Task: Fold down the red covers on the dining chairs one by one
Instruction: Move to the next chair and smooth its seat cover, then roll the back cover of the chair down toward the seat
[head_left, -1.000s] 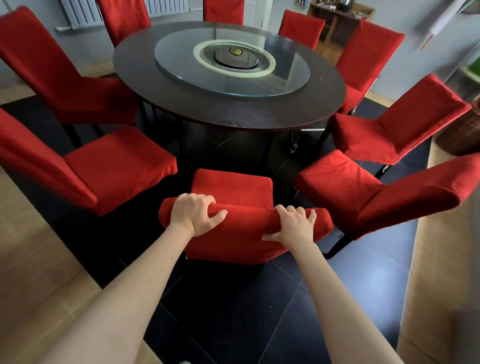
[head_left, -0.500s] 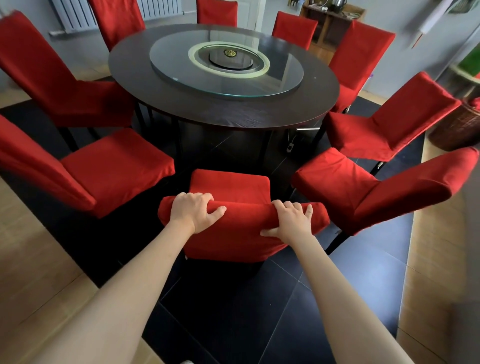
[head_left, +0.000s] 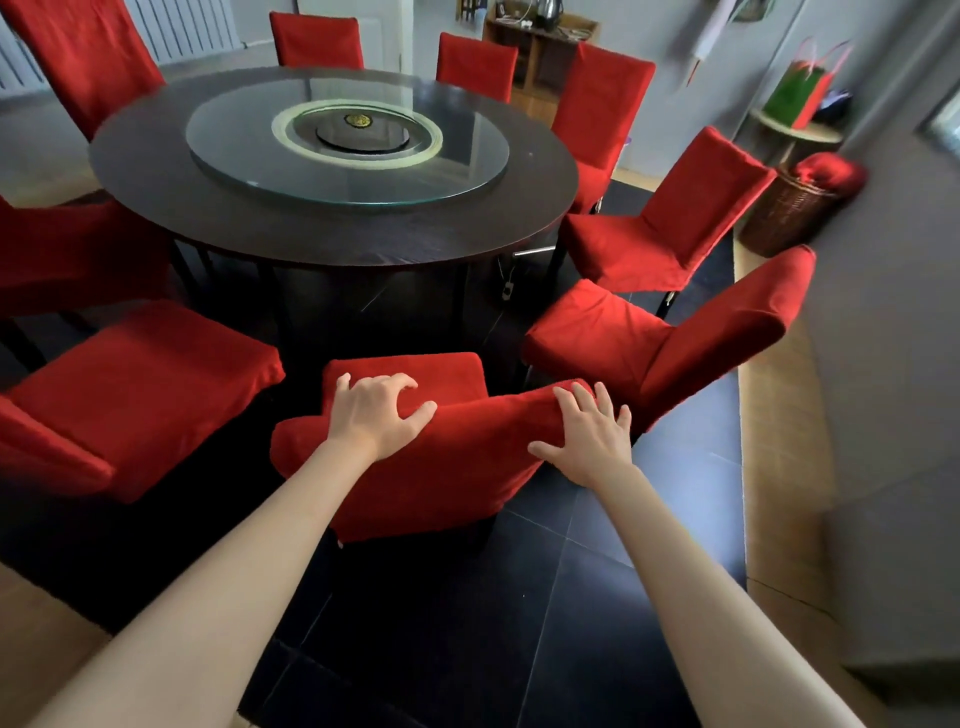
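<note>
Directly below me stands a dining chair with a red cover (head_left: 441, 467), its back towards me and its seat (head_left: 415, 371) pushed towards the round dark table (head_left: 332, 234). My left hand (head_left: 376, 413) lies over the top edge of the chair back left of centre, fingers spread and loosely arched. At the top right corner of the same back rests my right hand (head_left: 587, 436), with its fingers straight and fanned out. Neither hand pinches the cloth. Several more red-covered chairs ring the table.
A red chair (head_left: 675, 353) stands close on the right, nearly touching the one under my hands, and another (head_left: 140, 384) stands on the left. A glass turntable (head_left: 348, 140) tops the table. A wicker basket (head_left: 784, 213) and a grey wall (head_left: 883, 364) lie to the right.
Both hands have loosened their grip on the chair back's top; the fingers now spread out. My view has swung to the right, bringing the basket and wall into sight.
</note>
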